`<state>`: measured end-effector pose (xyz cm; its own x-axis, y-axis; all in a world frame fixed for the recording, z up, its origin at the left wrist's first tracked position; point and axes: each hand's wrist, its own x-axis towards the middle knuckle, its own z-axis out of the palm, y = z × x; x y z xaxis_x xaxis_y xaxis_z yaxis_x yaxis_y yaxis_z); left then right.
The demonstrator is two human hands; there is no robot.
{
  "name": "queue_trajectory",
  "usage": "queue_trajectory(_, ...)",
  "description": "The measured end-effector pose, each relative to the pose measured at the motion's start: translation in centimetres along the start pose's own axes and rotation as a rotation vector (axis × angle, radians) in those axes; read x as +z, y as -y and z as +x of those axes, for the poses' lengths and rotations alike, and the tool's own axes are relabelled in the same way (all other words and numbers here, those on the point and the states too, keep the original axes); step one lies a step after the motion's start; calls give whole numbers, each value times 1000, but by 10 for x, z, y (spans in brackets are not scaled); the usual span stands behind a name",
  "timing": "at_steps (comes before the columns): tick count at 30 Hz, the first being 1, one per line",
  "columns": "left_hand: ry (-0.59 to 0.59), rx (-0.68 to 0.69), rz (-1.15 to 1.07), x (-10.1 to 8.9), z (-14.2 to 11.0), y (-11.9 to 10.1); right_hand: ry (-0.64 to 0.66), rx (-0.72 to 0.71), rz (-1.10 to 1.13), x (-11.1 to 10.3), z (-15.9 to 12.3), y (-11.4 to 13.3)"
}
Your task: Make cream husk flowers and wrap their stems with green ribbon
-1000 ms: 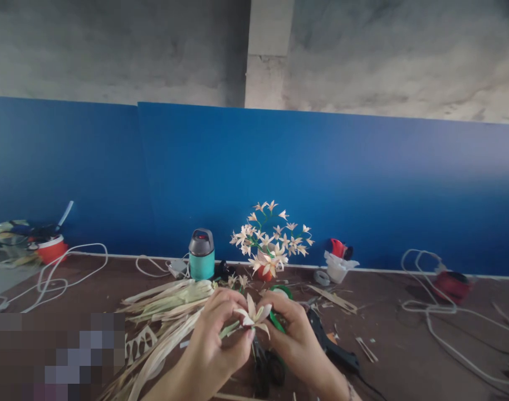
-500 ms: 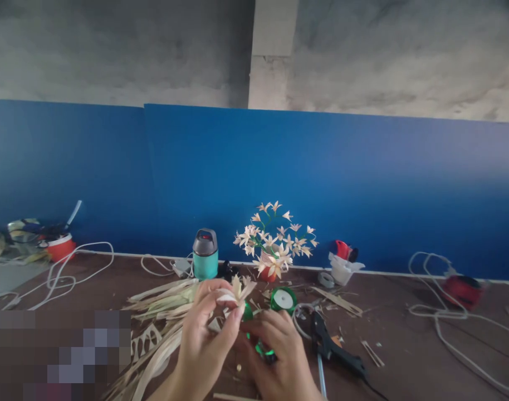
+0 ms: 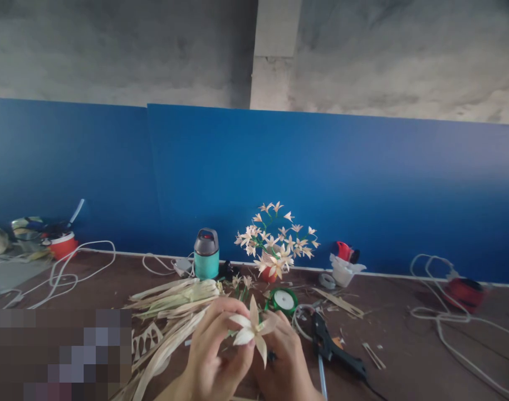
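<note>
A cream artificial flower (image 3: 253, 328) with pointed petals faces me, low in the middle of the view. My left hand (image 3: 221, 345) is closed on it, thumb and fingers pinching at its left petals. Close against its right side, my right hand (image 3: 282, 351) is closed too; the petals hide its fingertips, and I cannot make out what they hold. Just beyond the hands lies a spool of green ribbon (image 3: 283, 299). More cream flowers (image 3: 275, 245) stand in a red pot behind it. To the left are pale dried husk strips (image 3: 171, 312).
A black glue gun (image 3: 336, 348) lies right of my hands. A teal flask (image 3: 206, 256) and a white tub (image 3: 342, 271) stand along the blue partition (image 3: 196, 167). White cables (image 3: 438, 312) run at both sides, and a red device (image 3: 465, 292) sits far right.
The flower has turned to face me and come lower. My left hand has moved slightly down and right, and my right hand has risen to meet it.
</note>
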<state>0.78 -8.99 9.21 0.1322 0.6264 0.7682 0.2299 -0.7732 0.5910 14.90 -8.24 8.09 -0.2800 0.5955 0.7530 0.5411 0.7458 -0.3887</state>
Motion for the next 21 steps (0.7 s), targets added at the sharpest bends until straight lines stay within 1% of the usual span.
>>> queue_trajectory(4,-51,-3,-26,4,-1,-2,-53,-80,-76,1,1,-1)
queue_trajectory(8,-34,58,29,4,0,-1,-65,-131,-137,3,0,-4)
queue_trajectory(12,5,103,93,4,-3,7,-61,-129,-168,8,-4,-11)
queue_trajectory(15,20,87,114,6,-6,12,-49,-101,-186,10,-5,-15)
queue_trajectory(17,10,25,78,7,-5,15,-19,-47,-167,9,-3,-16)
queue_trajectory(18,-11,-37,47,7,-3,16,-5,-11,-145,8,-2,-16)
queue_trajectory(19,-44,-121,8,8,-1,16,4,22,-120,6,-1,-16)
queue_trajectory(21,-143,-338,-102,10,5,17,14,70,-79,3,2,-17)
